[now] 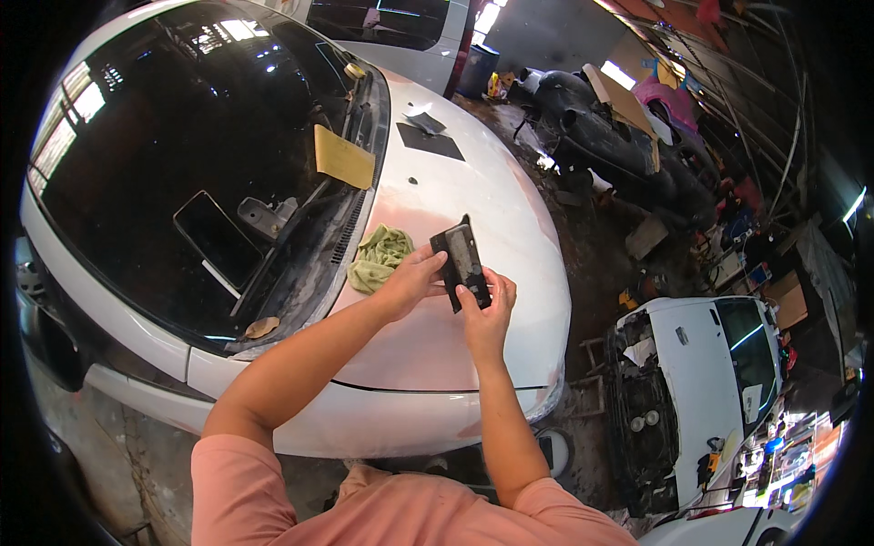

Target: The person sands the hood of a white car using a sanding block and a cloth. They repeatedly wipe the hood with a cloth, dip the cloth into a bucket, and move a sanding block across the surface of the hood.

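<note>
Over the car hood (496, 196), which is white with pinkish-brown sanded patches, I hold a sanding block with black sandpaper (462, 259) in both hands. My left hand (421, 280) grips its left edge, with fingers bent around it. The lower right end sits between the thumb and fingers of my right hand (490, 305). A greyish strip shows along the middle of the block. Just left of my left hand lies a crumpled green cloth (378, 259) on the hood. Farther up the hood are flat dark sandpaper sheets (431, 142).
A yellow-brown sheet (346, 158) rests at the windshield's lower edge, near the wiper. A dried leaf (262, 328) lies by the near windshield corner. Dark bumpers (601, 127) are piled at the far right. Another white vehicle (696, 391), its front opened up, stands at right.
</note>
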Available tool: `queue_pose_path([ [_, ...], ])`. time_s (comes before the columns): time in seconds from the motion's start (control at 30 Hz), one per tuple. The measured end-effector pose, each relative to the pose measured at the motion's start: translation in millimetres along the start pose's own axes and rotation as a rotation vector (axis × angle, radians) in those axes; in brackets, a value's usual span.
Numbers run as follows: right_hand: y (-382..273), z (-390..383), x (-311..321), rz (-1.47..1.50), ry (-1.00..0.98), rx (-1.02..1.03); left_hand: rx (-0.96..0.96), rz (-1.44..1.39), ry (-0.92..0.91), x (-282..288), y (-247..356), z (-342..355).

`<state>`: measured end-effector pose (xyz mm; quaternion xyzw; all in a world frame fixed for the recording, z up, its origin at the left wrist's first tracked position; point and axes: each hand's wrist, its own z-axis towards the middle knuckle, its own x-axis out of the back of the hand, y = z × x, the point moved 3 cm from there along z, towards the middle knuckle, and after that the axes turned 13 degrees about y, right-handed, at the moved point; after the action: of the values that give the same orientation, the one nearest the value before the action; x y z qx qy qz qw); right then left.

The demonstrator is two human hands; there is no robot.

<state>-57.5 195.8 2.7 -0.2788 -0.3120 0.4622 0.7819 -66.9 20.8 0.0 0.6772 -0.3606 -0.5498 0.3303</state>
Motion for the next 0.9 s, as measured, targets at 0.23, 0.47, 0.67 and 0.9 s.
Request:
queue_pose_path([
  [0.23, -1, -1, -6, 0.019, -0.052, 0.003, -0.054, -0.044, -0.067, 0, -1, 0],
  [0.47, 5, 0, -7, 0.072, -0.087, -0.017, -0.079, -0.057, -0.082, 1, -2, 0],
  [0.67, 13, -2, -12, -0.015, -0.099, 0.037, -0.173, 0.124, -0.019, 2, -2, -1],
  [0.9, 44, 64, -3, 0.32, -0.153, -0.226, -0.11, 0.231, -0.136, -1, 18, 5],
])
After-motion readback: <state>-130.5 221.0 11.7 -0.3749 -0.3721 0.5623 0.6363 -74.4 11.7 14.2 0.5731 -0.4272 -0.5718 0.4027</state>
